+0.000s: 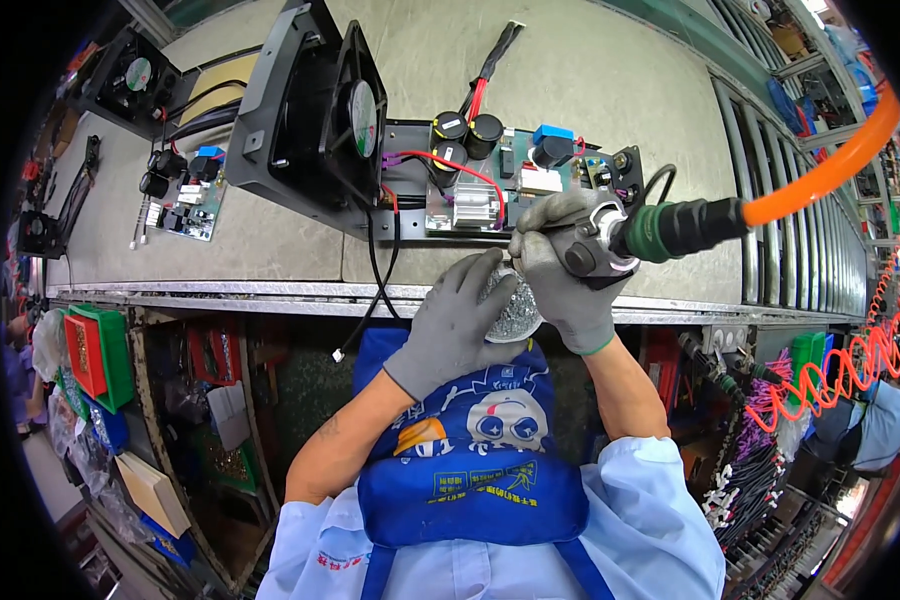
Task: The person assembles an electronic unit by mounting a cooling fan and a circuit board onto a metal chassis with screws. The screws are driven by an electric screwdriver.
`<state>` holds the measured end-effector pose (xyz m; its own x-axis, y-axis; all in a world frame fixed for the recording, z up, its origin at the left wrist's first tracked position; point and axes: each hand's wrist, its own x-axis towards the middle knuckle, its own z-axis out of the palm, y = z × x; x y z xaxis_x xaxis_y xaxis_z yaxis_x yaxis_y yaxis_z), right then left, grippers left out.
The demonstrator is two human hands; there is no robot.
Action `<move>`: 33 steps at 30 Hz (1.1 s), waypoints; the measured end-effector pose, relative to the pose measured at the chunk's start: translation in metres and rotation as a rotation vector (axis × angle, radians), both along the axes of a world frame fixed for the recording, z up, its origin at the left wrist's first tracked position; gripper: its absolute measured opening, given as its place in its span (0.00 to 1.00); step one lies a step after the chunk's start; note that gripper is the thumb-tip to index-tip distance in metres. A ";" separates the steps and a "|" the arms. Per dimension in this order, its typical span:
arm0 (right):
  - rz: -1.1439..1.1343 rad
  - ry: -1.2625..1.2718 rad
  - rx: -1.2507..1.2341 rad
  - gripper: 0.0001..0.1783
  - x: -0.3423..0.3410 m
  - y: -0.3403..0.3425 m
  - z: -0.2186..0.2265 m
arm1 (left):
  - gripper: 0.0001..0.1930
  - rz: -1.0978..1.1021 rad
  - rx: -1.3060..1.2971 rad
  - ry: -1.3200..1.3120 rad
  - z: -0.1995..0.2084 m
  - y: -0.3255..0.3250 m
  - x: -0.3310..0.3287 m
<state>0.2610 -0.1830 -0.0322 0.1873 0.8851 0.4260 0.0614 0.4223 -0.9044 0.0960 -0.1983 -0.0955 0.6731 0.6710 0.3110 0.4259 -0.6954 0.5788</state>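
Pneumatic screwdriver (610,240) sits clenched in your right hand (560,275); at its seven o'clock, your left hand (450,325) curls around a small bag of screws (515,315).

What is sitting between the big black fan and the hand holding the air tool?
In the head view, a green circuit board with black capacitors lies between the black fan and the right hand gripping the pneumatic screwdriver.
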 end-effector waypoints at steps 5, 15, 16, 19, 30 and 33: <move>-0.066 0.320 -0.049 0.18 0.002 -0.001 0.046 | 0.40 0.002 0.003 -0.008 -0.001 -0.001 -0.001; -0.369 0.127 0.299 0.11 0.090 0.109 0.059 | 0.41 0.011 -0.001 0.032 0.004 -0.001 0.001; -0.401 0.127 0.270 0.10 0.090 0.117 0.056 | 0.41 0.005 0.001 0.030 0.005 0.000 0.001; -0.389 0.094 0.264 0.08 0.087 0.126 0.058 | 0.41 0.006 -0.005 0.024 0.006 0.001 0.003; -0.376 -0.006 0.289 0.09 0.091 0.131 0.041 | 0.41 0.016 -0.044 0.025 0.008 0.001 0.004; -0.371 0.012 0.251 0.09 0.093 0.131 0.035 | 0.41 0.015 -0.047 0.032 0.007 -0.001 0.005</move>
